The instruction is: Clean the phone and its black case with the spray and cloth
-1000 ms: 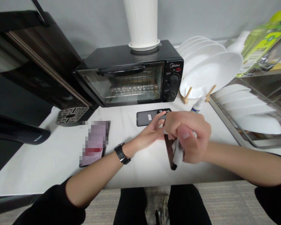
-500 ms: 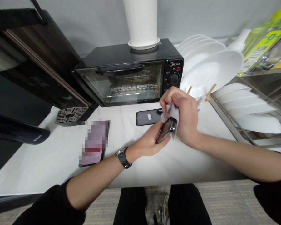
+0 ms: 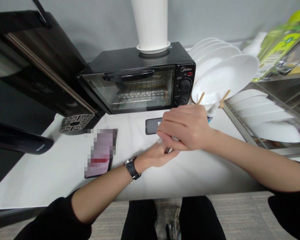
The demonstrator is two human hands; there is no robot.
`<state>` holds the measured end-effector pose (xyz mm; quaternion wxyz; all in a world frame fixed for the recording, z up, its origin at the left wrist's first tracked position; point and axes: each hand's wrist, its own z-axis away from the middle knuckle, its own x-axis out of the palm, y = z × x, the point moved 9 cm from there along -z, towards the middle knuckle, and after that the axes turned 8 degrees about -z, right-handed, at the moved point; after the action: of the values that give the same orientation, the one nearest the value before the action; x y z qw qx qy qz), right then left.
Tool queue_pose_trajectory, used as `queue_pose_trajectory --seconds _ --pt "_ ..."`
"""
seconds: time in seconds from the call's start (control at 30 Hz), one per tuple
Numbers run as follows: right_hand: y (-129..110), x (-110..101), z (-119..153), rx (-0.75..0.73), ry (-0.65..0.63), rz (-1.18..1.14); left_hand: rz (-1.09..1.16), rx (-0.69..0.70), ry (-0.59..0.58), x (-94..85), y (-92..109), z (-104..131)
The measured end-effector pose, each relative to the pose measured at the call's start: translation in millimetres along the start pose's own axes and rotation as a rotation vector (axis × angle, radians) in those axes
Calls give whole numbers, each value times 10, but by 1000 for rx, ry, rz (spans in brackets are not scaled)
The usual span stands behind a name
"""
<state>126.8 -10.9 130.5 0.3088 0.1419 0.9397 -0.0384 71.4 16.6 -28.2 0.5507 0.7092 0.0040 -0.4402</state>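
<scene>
My left hand (image 3: 158,156) is closed around a dark, shiny, flat thing with a metallic rim that looks like a phone (image 3: 167,150). Over it lies my right hand (image 3: 186,126), fingers bent down across its top and pressing a white tissue, mostly hidden now, against it. Just behind my hands, a grey phone or phone case (image 3: 153,126) rests on the white counter (image 3: 130,140), partly covered by my right hand. A small bottle with a white top (image 3: 212,110) stands beyond my right wrist.
Left of my forearm lies a phone with a blurred screen (image 3: 101,153). Behind are a black toaster oven (image 3: 140,83) bearing a white pot (image 3: 151,25), and a black drink machine (image 3: 40,63). White plates (image 3: 225,76) and a dish rack with bowls (image 3: 267,113) stand at right.
My right hand has turned palm down and slid left and slightly lower over the phone, covering it and the tissue. My left hand has stayed nearly in place.
</scene>
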Motion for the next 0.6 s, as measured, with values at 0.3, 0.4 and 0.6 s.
queue_pose_trajectory --seconds 0.3,0.4,0.6 --pt "516 45 0 486 -316 -92 143 -7 84 -48 0 -55" --pt "300 69 -47 298 -309 -52 94 -29 110 -66 -47 -38" --pt "101 99 -50 83 -440 -56 46 15 57 -38 -6 -54"
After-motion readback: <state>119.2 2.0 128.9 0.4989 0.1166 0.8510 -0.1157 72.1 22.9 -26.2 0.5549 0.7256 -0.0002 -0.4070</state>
